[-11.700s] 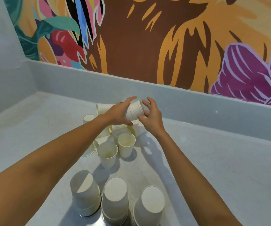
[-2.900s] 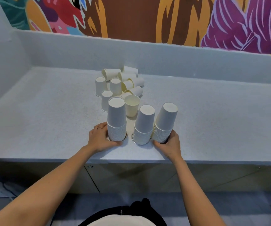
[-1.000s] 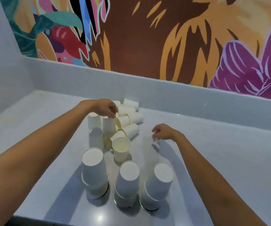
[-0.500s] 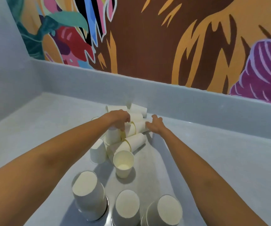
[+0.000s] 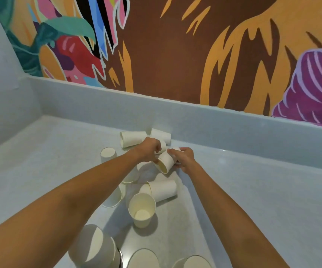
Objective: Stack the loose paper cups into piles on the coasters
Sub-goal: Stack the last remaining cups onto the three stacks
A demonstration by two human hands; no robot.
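While both hands met above the heap of loose cups, the right hand (image 5: 183,158) had its fingers wrapped round the closed end of a tilted cup (image 5: 165,163). The left hand (image 5: 149,149), fingers curled, pinched the same cup at its rim with the thumb below. That cup hung clear of the worktop (image 5: 253,190), its open mouth turned down and back toward the person.

Just behind the left hand's knuckles a hidden cup (image 5: 163,145) peeped out; whether the fingers touched it could not be told. Beyond the hands two cups lay on their sides, a left lying cup (image 5: 133,138) and a far lying cup (image 5: 161,135), close together. Off to the left of the left hand stood a lone inverted cup (image 5: 107,153).

On the person's side of the hands lay a near lying cup (image 5: 163,188), and just beside it an upright cup (image 5: 141,210) stood mouth up. Two more inverted cups (image 5: 114,199) sat partly hidden under the left forearm.

Well back from the hands, at the near edge of the view, stood three piles of inverted cups: a left pile (image 5: 92,246), a middle pile (image 5: 143,259) and a right pile (image 5: 195,263). A metal coaster (image 5: 119,256) showed its rim under the left pile. Farthest beyond the hands rose the grey upstand (image 5: 214,122) and the painted wall (image 5: 175,55).
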